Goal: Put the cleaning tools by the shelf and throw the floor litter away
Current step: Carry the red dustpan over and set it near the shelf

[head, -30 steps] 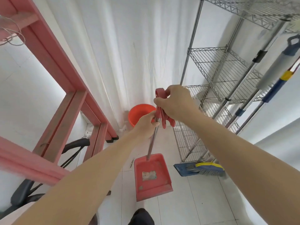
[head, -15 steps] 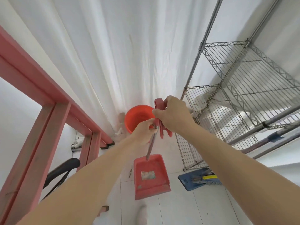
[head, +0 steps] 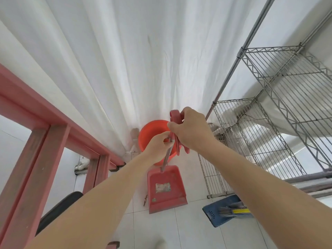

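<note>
A red long-handled dustpan (head: 166,189) hangs in front of me with a scrap of litter (head: 162,187) lying in its tray. My right hand (head: 191,131) grips the red handle top. My left hand (head: 158,147) pinches the metal shaft just below it. The pan's tray sits just in front of an orange bucket (head: 151,132) that stands on the floor by the white curtain. The wire shelf (head: 269,132) stands to the right. A blue broom head (head: 228,211) with a yellow band lies on the floor at the shelf's foot.
A pink wooden table frame (head: 45,141) runs along the left side. A dark chair (head: 57,212) sits under it. A small brown scrap (head: 145,199) lies on the white tile floor left of the dustpan. Grey poles (head: 314,184) lean by the shelf.
My view has tilted and moved closer to the curtain and bucket. The dustpan has travelled with both hands toward the bucket. The mops and poles at the right have mostly left view.
</note>
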### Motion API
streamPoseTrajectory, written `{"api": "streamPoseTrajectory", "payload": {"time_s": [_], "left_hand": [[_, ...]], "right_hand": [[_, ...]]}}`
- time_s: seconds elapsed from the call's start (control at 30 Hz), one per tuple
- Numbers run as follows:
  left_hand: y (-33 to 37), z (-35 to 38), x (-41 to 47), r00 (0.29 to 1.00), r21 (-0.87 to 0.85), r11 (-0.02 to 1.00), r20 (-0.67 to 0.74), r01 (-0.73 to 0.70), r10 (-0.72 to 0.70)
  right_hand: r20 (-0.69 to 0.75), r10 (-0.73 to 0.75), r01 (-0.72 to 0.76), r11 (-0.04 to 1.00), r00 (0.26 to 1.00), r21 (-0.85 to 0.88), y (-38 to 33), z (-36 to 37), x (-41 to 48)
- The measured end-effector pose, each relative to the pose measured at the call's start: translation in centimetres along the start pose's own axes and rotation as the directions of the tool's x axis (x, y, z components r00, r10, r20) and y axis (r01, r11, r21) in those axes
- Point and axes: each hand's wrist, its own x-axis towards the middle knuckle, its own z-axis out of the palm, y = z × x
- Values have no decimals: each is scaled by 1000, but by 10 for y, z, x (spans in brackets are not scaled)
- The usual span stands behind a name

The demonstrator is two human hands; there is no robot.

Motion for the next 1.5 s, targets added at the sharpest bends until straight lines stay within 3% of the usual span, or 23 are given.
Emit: {"api": "streamPoseTrajectory", "payload": {"time_s": [0.17,0.4,0.6,0.8,0.97,1.13,1.5], "left_hand": [[-19,-1,13,999,49,998,27,42,-44],[-23,-6,26,994,-69,993,60,95,-91],[-22,-7,29,990,-225,966,78,129,-114],[-4,-13,14,990,-170,978,87,122,-108],[8,-23,-1,993,-173,978,-8,118,-122],[34,-36,-26,950,-68,996,-302,63,-81],[167,-34,-162,834,-174,924,-510,-340,210]], "right_hand": [[20,27,-27,999,999,20,10,19,8],[9,37,-38,997,999,62,16,29,28],[16,41,-40,999,999,-28,11,32,36],[64,77,-79,997,995,28,13,27,34],[16,55,-55,998,998,-13,5,15,19],[-96,-58,58,998,994,2,-14,-10,-4],[-373,-306,402,891,876,213,-57,-107,-133]]}}
